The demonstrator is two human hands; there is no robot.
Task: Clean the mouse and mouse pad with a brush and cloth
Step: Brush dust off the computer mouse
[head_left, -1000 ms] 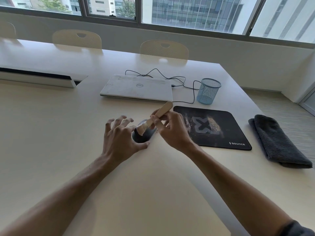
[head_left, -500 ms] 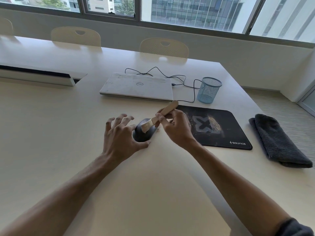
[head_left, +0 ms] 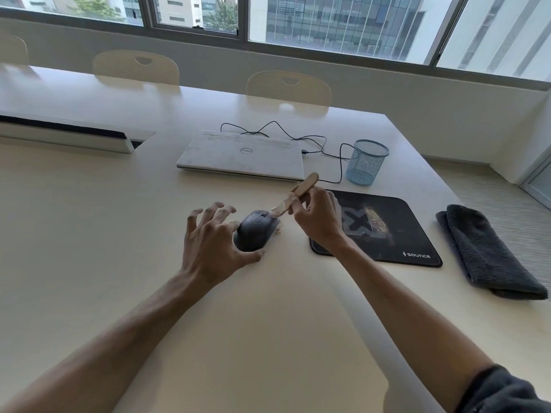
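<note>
A dark grey mouse (head_left: pixel 257 231) sits on the pale table, left of the black mouse pad (head_left: pixel 384 231). My left hand (head_left: pixel 211 242) steadies the mouse from its left, thumb against the near end, the other fingers spread and lifted. My right hand (head_left: pixel 316 217) grips a small wooden-handled brush (head_left: pixel 298 192), bristles touching the mouse's front right. A streak of golden crumbs lies on the pad. A few crumbs lie on the table by the mouse's right side. A folded dark grey cloth (head_left: pixel 489 251) rests at the right table edge.
A shut white laptop (head_left: pixel 241 155) lies behind the mouse, its black cable (head_left: pixel 298 135) looping toward a blue mesh cup (head_left: pixel 366 162). A white cable-tray flap (head_left: pixel 68 135) stands raised at far left. Chairs line the far side. The table's right edge runs past the cloth.
The brush has swept across the mouse from its near left toward its front right, my right hand moving right and away. More of the mouse's top now shows. My left hand stays put.
</note>
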